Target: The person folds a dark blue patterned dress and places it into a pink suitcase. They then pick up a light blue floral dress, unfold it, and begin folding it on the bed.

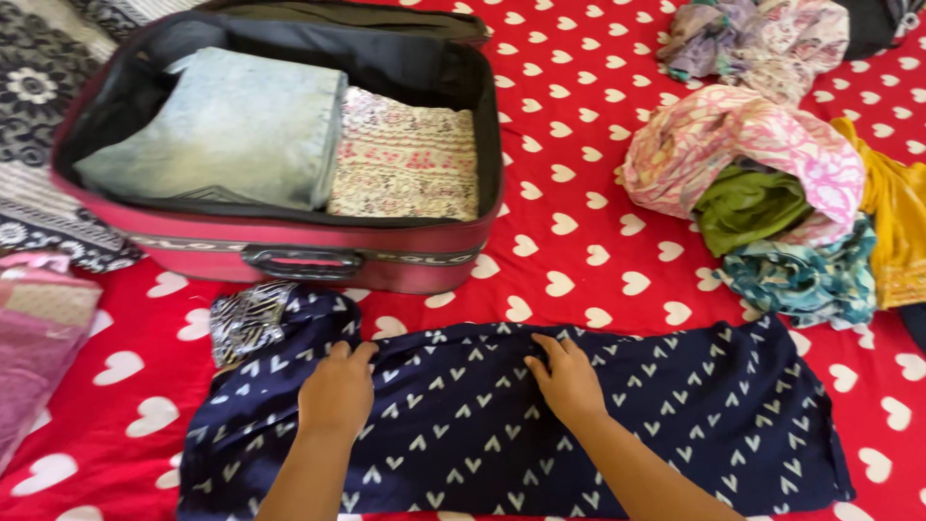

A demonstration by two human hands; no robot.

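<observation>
A red heart-print bed sheet (579, 222) carries everything — navy garment (598, 425) just before the open suitcase (289, 251) (1 clothes pile (772, 203) right of it).

left hand (335, 391): bare, no rings | right hand (569, 383): bare | forearms: uncovered, no sleeves, no watch

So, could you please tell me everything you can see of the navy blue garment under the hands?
The navy garment is thin, soft-looking fabric, dark blue with small white arrow-like marks. It lies flat and folded into a wide band on the red heart-print bedsheet, in front of the pink suitcase. The left hand and right hand both press on its upper edge. Its left end is bunched beside a black-and-white patterned piece.
</observation>
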